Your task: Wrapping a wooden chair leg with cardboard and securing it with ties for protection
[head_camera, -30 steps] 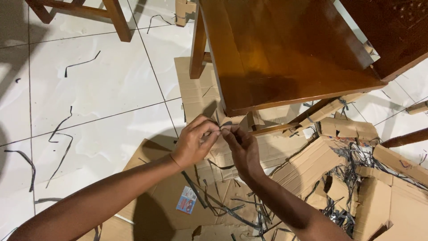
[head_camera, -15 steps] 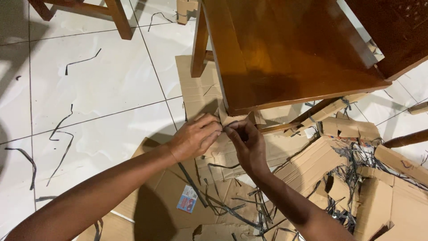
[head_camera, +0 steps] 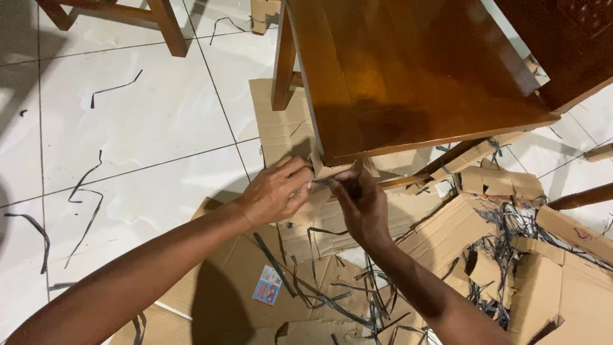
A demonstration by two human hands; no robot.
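My left hand [head_camera: 276, 190] and my right hand [head_camera: 363, 204] meet at the near corner of a brown wooden chair seat [head_camera: 408, 70], just below its edge. Both pinch a thin dark strap [head_camera: 321, 181] that runs over a cardboard wrap [head_camera: 332, 170] around the chair's leg at that corner. The fingertips almost touch each other. The leg itself is hidden by the cardboard and my hands.
Flattened cardboard sheets [head_camera: 236, 275] and torn cardboard pieces [head_camera: 498, 185] lie on the white tiled floor [head_camera: 128, 128], with several cut dark straps [head_camera: 89, 185] scattered about. Another wooden chair's legs [head_camera: 169, 25] stand at the top left. A small printed card [head_camera: 268, 285] lies on the cardboard.
Both hands have moved up and closer to the chair's corner, still pinching the strap. The right hand has shifted slightly to the right.
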